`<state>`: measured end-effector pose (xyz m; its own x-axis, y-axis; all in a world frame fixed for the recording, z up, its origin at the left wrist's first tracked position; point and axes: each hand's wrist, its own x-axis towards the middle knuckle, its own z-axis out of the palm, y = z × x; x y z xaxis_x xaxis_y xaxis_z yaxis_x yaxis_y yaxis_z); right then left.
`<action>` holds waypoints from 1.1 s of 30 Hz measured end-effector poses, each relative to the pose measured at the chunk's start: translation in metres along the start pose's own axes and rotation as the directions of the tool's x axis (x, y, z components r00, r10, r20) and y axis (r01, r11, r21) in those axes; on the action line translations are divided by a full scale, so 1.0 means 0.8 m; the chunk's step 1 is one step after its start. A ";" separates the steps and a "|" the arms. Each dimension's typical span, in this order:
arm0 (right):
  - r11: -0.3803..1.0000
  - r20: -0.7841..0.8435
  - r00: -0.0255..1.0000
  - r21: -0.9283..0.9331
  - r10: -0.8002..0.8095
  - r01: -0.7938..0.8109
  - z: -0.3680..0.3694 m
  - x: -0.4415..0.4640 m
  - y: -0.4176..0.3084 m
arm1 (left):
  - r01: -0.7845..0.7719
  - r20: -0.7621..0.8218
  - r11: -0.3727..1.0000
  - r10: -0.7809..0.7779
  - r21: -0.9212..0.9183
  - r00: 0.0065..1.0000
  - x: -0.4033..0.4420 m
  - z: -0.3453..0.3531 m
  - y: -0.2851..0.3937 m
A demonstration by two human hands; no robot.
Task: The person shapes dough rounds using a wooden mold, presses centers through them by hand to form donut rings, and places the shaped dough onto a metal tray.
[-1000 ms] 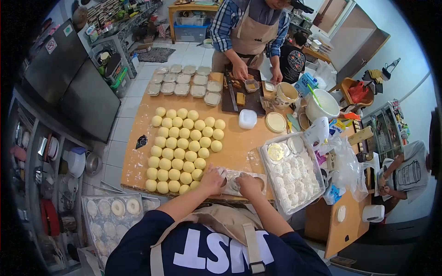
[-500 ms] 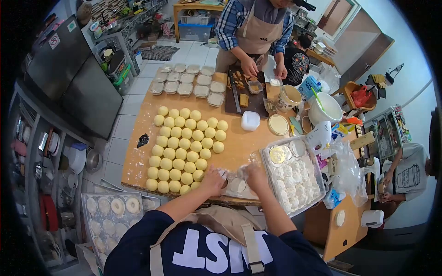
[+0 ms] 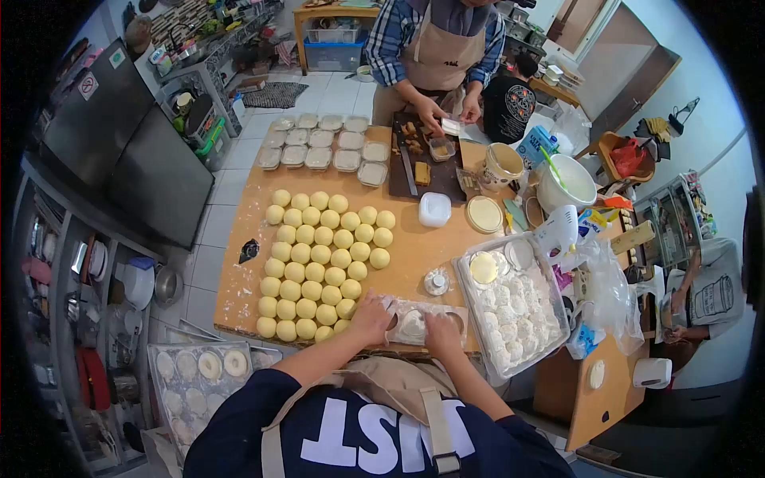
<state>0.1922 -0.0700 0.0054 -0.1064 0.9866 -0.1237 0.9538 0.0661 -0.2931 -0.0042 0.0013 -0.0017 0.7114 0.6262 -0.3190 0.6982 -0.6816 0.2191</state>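
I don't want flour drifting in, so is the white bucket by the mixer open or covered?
Open: the bucket shows its inside with no lid across, and a green handle sticks out.

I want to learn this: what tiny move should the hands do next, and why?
Probably ease up the floury white round with the right hand, because that hand is beside it while the left touches the board.

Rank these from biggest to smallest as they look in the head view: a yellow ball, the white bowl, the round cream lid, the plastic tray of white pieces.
Plastic tray
White bowl
Round cream lid
Yellow ball
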 end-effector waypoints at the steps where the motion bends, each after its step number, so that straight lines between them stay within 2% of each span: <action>1: 1.000 0.015 1.000 -0.015 0.002 -0.002 0.006 -0.006 0.000 | -0.005 0.014 1.000 0.005 0.010 1.000 0.000 -0.002 0.000; 2: 1.000 0.031 1.000 -0.028 0.004 -0.003 0.011 -0.009 0.002 | -0.010 0.029 1.000 0.009 0.020 1.000 -0.001 -0.004 0.000; 5: 0.997 -0.055 0.997 -0.043 -0.060 0.057 0.015 -0.011 0.000 | -0.009 0.021 1.000 0.008 0.018 1.000 -0.003 -0.005 0.002; 9: 0.997 0.013 0.999 -0.072 -0.031 0.032 0.021 -0.007 -0.002 | -0.025 -0.018 1.000 0.026 0.009 1.000 -0.006 -0.008 0.001; 15: 0.986 0.119 0.993 -0.166 -0.008 0.028 0.023 0.002 -0.005 | -0.029 0.112 0.999 0.026 0.020 0.993 0.004 0.001 -0.002; 18: 0.979 0.177 0.984 -0.202 0.002 0.034 0.024 0.010 -0.011 | -0.066 -0.003 0.998 0.066 0.023 0.998 -0.001 -0.005 0.001; 20: 0.976 0.222 0.975 -0.218 0.021 0.029 0.011 0.017 -0.026 | -0.073 -0.060 0.997 0.073 0.001 0.996 0.006 0.024 0.002; 23: 0.993 0.204 0.977 -0.115 0.056 -0.033 0.002 0.019 -0.020 | -0.066 -0.152 0.997 0.060 -0.035 0.987 0.024 0.046 -0.001; 24: 0.992 0.137 0.984 -0.084 0.110 -0.099 -0.013 0.016 -0.022 | -0.060 -0.179 0.997 0.049 -0.055 0.983 0.029 0.047 -0.001; 27: 0.967 -0.193 0.956 0.169 0.222 -0.191 -0.024 0.001 0.020 | -0.035 0.154 0.998 0.027 0.049 0.988 0.017 0.000 0.009; 29: 0.905 -0.390 0.864 0.398 0.317 -0.152 -0.068 -0.008 0.033 | -0.023 0.234 0.999 0.028 -0.027 0.972 0.001 -0.041 0.017; 30: 0.863 -0.437 0.812 0.483 0.386 -0.149 -0.092 -0.014 0.039 | -0.014 0.273 0.998 0.030 -0.062 0.961 -0.003 -0.051 0.019; 33: 0.674 -0.537 0.578 0.738 0.615 -0.031 -0.107 -0.021 0.090 | -0.130 0.070 0.990 0.134 -0.057 0.988 0.003 0.002 -0.003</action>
<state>0.2864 -0.0689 0.0675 0.6755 0.6911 0.2569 0.4384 -0.0962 -0.8936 -0.0045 0.0038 -0.0046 0.7913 0.5009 -0.3507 0.6029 -0.7348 0.3108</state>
